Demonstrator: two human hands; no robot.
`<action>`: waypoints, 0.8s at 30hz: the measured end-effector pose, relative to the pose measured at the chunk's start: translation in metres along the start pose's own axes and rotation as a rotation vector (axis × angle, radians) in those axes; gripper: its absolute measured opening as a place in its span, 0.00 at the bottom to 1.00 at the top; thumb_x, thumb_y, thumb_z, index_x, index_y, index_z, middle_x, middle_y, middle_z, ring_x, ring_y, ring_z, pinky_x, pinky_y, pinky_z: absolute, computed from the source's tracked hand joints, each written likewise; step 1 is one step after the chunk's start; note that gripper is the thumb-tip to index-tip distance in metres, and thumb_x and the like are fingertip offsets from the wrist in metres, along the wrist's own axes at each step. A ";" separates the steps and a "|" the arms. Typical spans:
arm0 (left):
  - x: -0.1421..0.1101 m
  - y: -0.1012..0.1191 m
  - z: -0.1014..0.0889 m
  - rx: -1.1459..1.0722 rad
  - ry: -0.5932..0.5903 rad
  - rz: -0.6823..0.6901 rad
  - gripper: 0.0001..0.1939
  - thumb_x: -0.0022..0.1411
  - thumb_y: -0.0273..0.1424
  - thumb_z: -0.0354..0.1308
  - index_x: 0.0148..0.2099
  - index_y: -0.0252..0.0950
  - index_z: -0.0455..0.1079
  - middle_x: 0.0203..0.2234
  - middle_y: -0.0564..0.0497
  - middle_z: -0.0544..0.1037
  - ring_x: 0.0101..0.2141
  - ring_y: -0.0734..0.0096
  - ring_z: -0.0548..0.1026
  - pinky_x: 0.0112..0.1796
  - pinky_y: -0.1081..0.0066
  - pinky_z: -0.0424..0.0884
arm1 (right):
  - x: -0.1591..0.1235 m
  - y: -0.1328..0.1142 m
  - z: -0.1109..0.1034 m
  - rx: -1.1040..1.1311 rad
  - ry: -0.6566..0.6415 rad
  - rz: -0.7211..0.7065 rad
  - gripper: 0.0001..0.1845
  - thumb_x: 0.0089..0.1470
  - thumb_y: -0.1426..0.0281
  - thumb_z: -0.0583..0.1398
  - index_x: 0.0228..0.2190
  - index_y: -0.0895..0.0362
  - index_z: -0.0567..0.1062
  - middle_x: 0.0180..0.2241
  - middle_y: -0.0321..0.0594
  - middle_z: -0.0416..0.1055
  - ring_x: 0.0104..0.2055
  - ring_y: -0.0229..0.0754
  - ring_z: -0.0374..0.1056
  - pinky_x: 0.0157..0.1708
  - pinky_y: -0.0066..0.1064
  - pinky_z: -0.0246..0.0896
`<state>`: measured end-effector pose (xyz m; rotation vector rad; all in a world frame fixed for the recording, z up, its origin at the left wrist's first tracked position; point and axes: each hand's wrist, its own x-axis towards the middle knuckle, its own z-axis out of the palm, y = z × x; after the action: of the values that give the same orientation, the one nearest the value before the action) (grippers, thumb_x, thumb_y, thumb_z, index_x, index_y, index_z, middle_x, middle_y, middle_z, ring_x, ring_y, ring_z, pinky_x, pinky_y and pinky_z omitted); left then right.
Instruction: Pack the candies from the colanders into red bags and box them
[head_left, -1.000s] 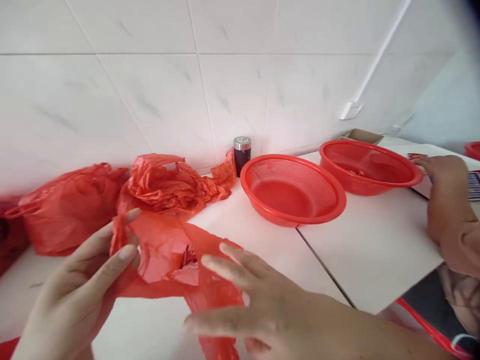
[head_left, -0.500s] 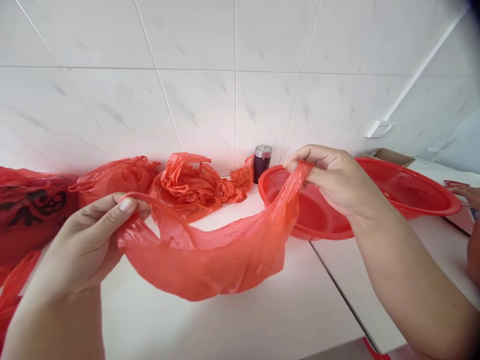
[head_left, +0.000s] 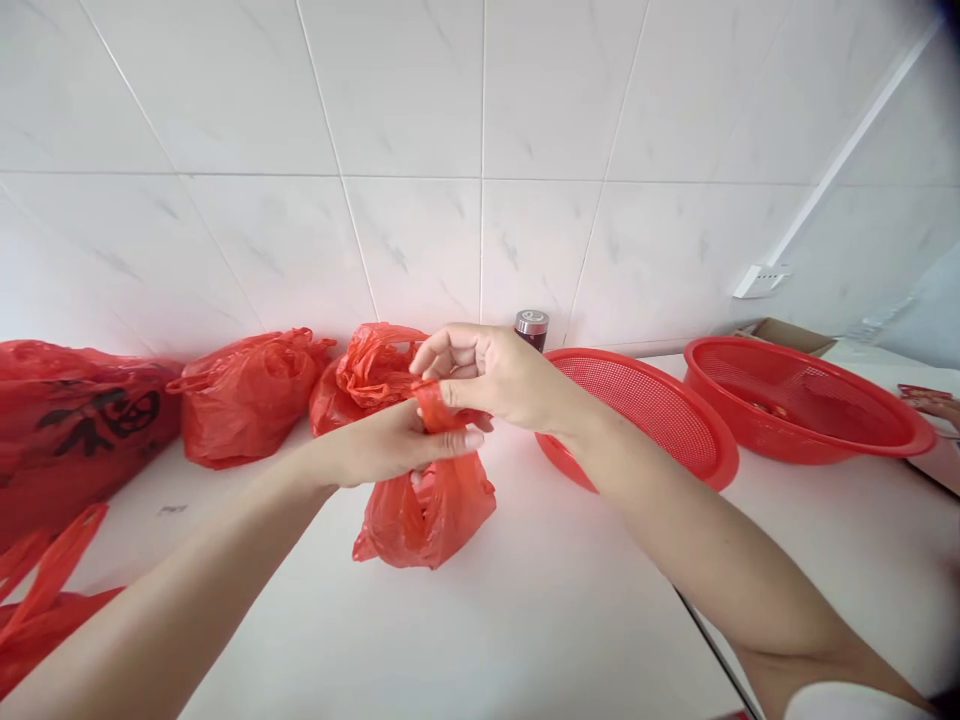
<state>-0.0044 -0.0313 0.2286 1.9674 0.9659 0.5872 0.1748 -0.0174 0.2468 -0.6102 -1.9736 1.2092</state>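
Note:
A thin red plastic bag (head_left: 429,522) hangs bunched over the white tabletop, its top drawn up into a twisted strip. My right hand (head_left: 499,378) is above it, thumb and fingers closed around the upper end of that strip. Just below, my left hand (head_left: 386,445) crosses over from the left and grips the strip lower down, its thumb reaching across the front. The left fingers are mostly hidden behind the plastic. Directly behind the hands lies a crumpled heap of red plastic bags (head_left: 375,365).
Along the tiled wall stand a filled red bag (head_left: 251,400) and a large red bag with black lettering (head_left: 82,420). More red plastic (head_left: 45,620) lies near left. A dark silver-lidded jar (head_left: 532,325), a red colander (head_left: 645,410) and a red basin (head_left: 810,400) are rightward. Another person's hand (head_left: 945,410) shows far right.
My hands have come together at the centre from a wide spread. The bag, stretched between them before, now hangs gathered below. The right hand has moved left, the left hand right.

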 end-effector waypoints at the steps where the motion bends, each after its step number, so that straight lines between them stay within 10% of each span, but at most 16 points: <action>1: 0.002 -0.002 -0.001 -0.095 -0.008 -0.073 0.14 0.62 0.44 0.55 0.41 0.39 0.73 0.28 0.52 0.73 0.21 0.77 0.66 0.21 0.76 0.66 | 0.001 0.005 0.003 0.002 0.049 -0.026 0.09 0.53 0.69 0.62 0.38 0.54 0.71 0.37 0.36 0.72 0.31 0.35 0.70 0.27 0.27 0.69; 11: -0.004 -0.022 -0.012 -0.435 0.075 -0.252 0.21 0.66 0.47 0.48 0.29 0.36 0.64 0.16 0.57 0.63 0.18 0.77 0.62 0.25 0.73 0.67 | -0.022 0.033 0.019 -0.077 0.173 -0.032 0.02 0.58 0.70 0.57 0.34 0.55 0.68 0.33 0.35 0.70 0.37 0.35 0.68 0.42 0.33 0.66; 15: -0.009 -0.020 -0.020 -0.303 -0.056 -0.120 0.17 0.66 0.40 0.50 0.31 0.35 0.70 0.23 0.51 0.71 0.23 0.74 0.68 0.25 0.74 0.67 | -0.040 0.009 0.030 -0.089 -0.099 -0.112 0.02 0.57 0.70 0.60 0.32 0.55 0.71 0.34 0.35 0.71 0.38 0.35 0.68 0.42 0.30 0.64; 19: -0.012 -0.017 -0.020 -0.012 -0.083 -0.070 0.09 0.61 0.34 0.55 0.32 0.37 0.73 0.23 0.53 0.73 0.25 0.73 0.69 0.28 0.73 0.67 | -0.027 0.035 0.036 -0.120 0.258 -0.147 0.12 0.62 0.63 0.55 0.45 0.51 0.72 0.41 0.38 0.71 0.45 0.37 0.67 0.48 0.32 0.61; 24: -0.008 -0.030 -0.004 0.488 0.334 0.036 0.11 0.50 0.19 0.47 0.27 0.37 0.67 0.21 0.55 0.71 0.24 0.75 0.66 0.24 0.75 0.60 | 0.002 0.093 0.044 0.051 0.274 0.083 0.19 0.64 0.57 0.49 0.52 0.49 0.68 0.38 0.36 0.71 0.30 0.35 0.67 0.34 0.30 0.65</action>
<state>-0.0235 -0.0253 0.2049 2.3635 1.3842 0.7713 0.1412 0.0013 0.1517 -0.7938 -1.6982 1.1546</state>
